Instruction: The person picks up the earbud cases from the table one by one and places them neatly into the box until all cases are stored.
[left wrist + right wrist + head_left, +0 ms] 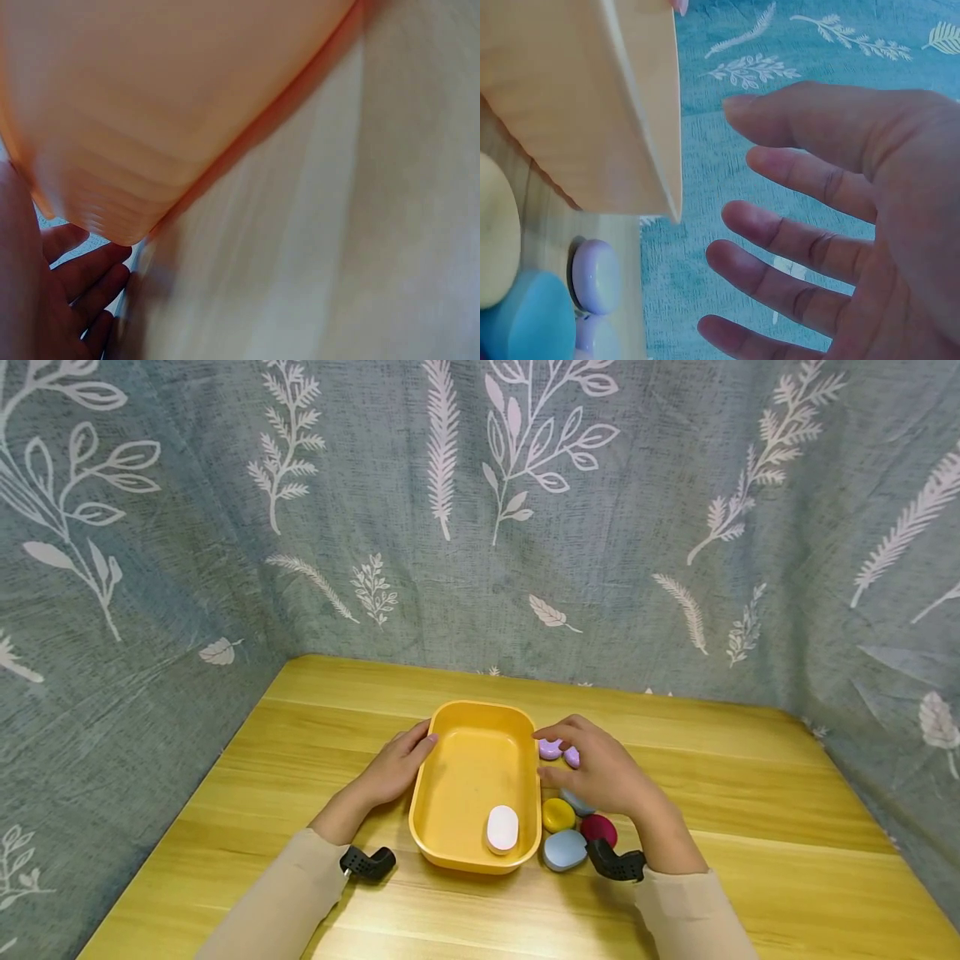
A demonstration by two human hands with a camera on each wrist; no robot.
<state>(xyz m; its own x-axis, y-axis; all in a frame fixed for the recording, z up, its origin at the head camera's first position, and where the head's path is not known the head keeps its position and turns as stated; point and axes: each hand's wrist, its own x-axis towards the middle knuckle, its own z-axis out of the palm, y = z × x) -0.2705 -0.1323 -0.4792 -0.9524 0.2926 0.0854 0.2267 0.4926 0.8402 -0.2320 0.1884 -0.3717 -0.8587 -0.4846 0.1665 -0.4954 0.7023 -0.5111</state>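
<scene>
A yellow plastic bin [431,793] stands on the wooden table with a white rounded oval block [502,827] inside, near its front right corner. My left hand [392,767] holds the bin's left side, thumb over the rim and fingers along the outer wall [112,165]. Beside the right rim is my right hand [596,768], fingers spread and loosely bent, with nothing held; the right wrist view shows a gap to the bin [649,150]. Under and around it lie a yellow rounded piece [558,815], a light blue one [564,851], a crimson one [598,831] and lilac ones [598,276].
Another blue piece [576,802] is partly hidden under the right hand. A leaf-patterned blue-grey cloth [465,593] hangs behind the table [750,802] and along both sides. Each wrist wears a black camera mount [367,863].
</scene>
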